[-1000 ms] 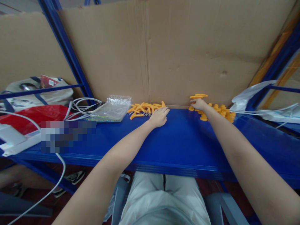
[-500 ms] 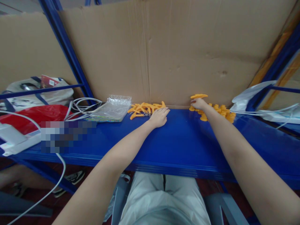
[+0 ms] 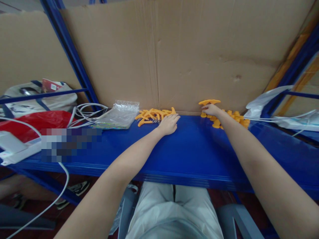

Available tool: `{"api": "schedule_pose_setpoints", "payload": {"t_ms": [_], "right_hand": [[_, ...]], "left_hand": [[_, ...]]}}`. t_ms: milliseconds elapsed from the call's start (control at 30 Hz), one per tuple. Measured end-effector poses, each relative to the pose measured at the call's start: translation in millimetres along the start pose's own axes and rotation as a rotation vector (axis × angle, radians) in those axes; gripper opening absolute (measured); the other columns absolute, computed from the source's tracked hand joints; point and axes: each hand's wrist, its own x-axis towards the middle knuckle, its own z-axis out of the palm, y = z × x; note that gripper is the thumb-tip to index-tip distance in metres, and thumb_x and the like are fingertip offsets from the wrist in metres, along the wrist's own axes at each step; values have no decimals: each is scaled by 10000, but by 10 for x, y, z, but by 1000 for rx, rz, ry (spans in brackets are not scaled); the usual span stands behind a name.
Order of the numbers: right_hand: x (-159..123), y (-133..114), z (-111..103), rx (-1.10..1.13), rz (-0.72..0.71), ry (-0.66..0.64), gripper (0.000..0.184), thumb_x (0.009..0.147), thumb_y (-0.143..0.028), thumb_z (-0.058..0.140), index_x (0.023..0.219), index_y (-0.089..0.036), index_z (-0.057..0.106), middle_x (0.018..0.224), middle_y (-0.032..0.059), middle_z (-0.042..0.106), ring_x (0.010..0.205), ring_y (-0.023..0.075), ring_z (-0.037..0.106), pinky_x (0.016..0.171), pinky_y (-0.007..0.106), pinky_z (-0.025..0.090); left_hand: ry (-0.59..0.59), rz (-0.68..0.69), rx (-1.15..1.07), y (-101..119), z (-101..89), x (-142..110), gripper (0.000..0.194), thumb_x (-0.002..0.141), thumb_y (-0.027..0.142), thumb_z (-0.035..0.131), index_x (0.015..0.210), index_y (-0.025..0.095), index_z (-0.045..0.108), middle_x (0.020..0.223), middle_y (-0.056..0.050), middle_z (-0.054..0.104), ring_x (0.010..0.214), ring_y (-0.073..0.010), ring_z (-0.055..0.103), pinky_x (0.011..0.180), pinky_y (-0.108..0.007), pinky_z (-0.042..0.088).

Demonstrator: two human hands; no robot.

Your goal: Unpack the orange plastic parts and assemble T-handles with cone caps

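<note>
My left hand [image 3: 169, 124] rests palm down with fingers stretched at the right edge of a pile of curved orange plastic pieces [image 3: 152, 114]. Small dark and shiny bits, too small to name, lie among that pile. My right hand [image 3: 209, 109] is closed round an orange curved handle [image 3: 210, 101], whose wide bar shows above the fingers; its lower part is hidden by the hand. Right beside that hand sits a cluster of squat orange cup-shaped pieces [image 3: 236, 117], partly covered by my forearm.
A cardboard sheet [image 3: 184, 59] stands behind the blue table [image 3: 184, 152]. Left are a clear plastic packet [image 3: 116, 116], white cables [image 3: 83, 113], a red bag [image 3: 40, 122] and a white power strip [image 3: 20, 149]. A white plastic bag [image 3: 264, 101] lies right. Another person's leg [image 3: 27, 189] shows below.
My right hand has shifted very slightly, and the bar of the orange handle now shows a little more broadly above it. My left hand stays in place.
</note>
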Motion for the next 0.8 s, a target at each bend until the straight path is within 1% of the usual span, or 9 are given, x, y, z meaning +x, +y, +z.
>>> {"api": "schedule_pose_setpoints", "payload": {"t_ms": [200, 333, 400, 500, 567, 633, 700, 800], "right_hand": [[-28, -6, -1, -29, -43, -6, 337, 867, -123, 548, 1130, -165, 754, 1168, 149, 754, 1132, 332, 699, 1048, 499, 513], [-61, -28, -26, -46, -26, -39, 331, 878, -128, 541, 1135, -147, 747, 1157, 162, 754, 1089, 314, 714, 1004, 458, 540], [-72, -24, -66, -63, -35, -56, 309, 878, -134, 536, 1095, -172, 753, 1104, 135, 770, 1042, 292, 725, 957, 430, 560], [-90, 3, -160, -125, -68, -79, 236, 880, -161, 538, 957, -201, 757, 983, 93, 783, 978, 262, 728, 879, 378, 571], [-120, 26, -232, -189, -82, -98, 209, 878, -182, 543, 883, -195, 751, 909, 94, 775, 943, 255, 723, 835, 350, 565], [-181, 42, -296, -250, -68, -115, 201, 868, -199, 555, 881, -186, 755, 869, 109, 764, 923, 265, 719, 805, 347, 559], [-278, 44, -342, -299, -22, -110, 219, 859, -226, 571, 950, -185, 766, 917, 135, 764, 949, 290, 715, 797, 375, 559], [-473, 13, -365, -359, 74, -78, 332, 860, -258, 574, 1138, -210, 749, 1151, 164, 744, 1088, 342, 687, 860, 460, 553]], "left_hand": [[-24, -11, 7, 25, -41, -5, 521, 930, 146, 429, 1442, 108, 521, 1532, -173, 514, 1402, -271, 500, 1137, -432, 436], [-35, -20, 15, 37, -57, -4, 527, 929, 142, 432, 1448, 97, 516, 1528, -182, 514, 1405, -273, 496, 1136, -425, 435], [-31, -16, 13, 44, -62, -3, 524, 925, 139, 437, 1440, 103, 523, 1522, -180, 522, 1403, -271, 497, 1131, -427, 438], [-31, -22, 18, 57, -79, -4, 513, 923, 139, 440, 1427, 114, 534, 1513, -176, 530, 1395, -269, 501, 1106, -423, 455], [-41, -38, 32, 58, -94, -5, 490, 936, 150, 430, 1410, 112, 546, 1515, -178, 526, 1387, -274, 504, 1085, -420, 464], [-50, -57, 48, 45, -107, -8, 466, 944, 166, 430, 1387, 108, 560, 1516, -178, 522, 1375, -281, 510, 1074, -422, 462], [-56, -80, 61, 17, -115, -12, 444, 937, 173, 447, 1357, 112, 578, 1506, -172, 530, 1364, -285, 514, 1074, -425, 452], [-95, -140, 76, -28, -119, -16, 403, 934, 185, 456, 1304, 133, 607, 1436, -164, 590, 1330, -290, 535, 1066, -434, 447]]}}
